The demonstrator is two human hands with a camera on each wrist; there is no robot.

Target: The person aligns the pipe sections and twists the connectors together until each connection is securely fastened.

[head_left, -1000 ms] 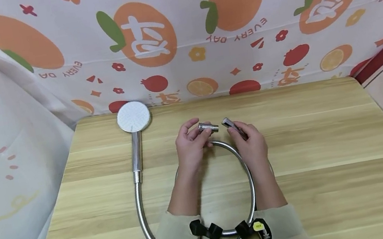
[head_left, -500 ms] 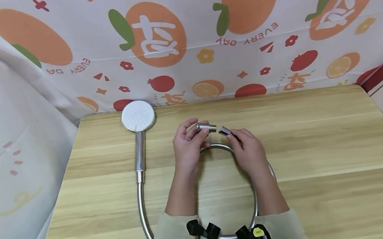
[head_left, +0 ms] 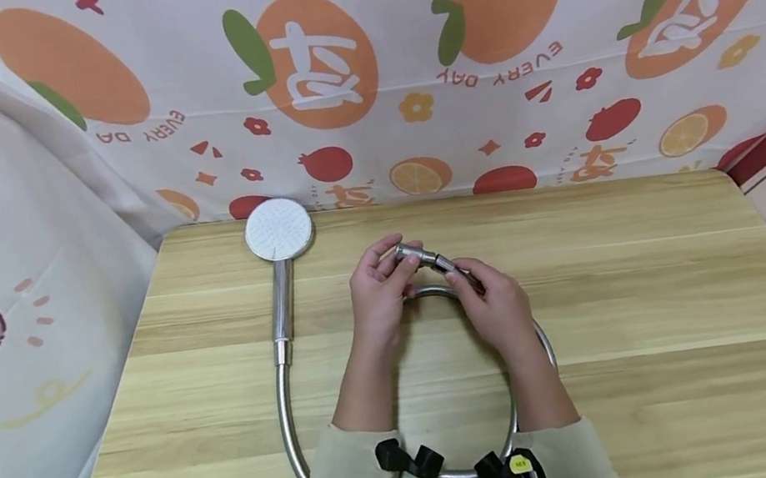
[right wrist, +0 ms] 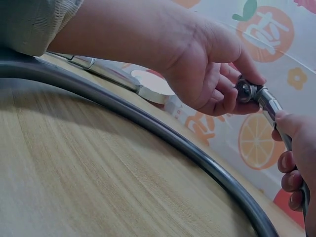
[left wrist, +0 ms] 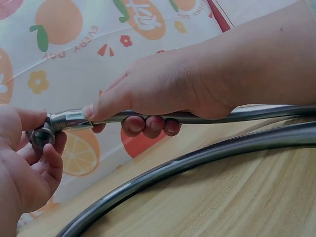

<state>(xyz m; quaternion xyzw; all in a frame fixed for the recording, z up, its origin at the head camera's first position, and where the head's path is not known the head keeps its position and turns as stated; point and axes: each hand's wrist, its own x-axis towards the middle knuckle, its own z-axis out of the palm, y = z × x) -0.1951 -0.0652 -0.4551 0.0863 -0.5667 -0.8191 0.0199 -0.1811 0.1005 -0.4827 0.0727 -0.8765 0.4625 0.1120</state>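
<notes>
Far left on the table [head_left: 662,268]: shower head [head_left: 278,229], spray face up. Centre, above the table: metal fitting [head_left: 410,253], pinched in left hand [head_left: 375,295]. Just right: hose end [left wrist: 76,117], gripped in right hand [head_left: 498,303]. Apart half a second ago, now touching — apparently a joint begun; threads engaged or merely butted — cannot tell.

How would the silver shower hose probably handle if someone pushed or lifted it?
The hose is probably springy rather than limp, since it curves in wide, smooth arcs without visible kinks. Its smooth, shiny surface may feel slippery. Pulling it could well drag the shower head, whose handle joins it.
</notes>
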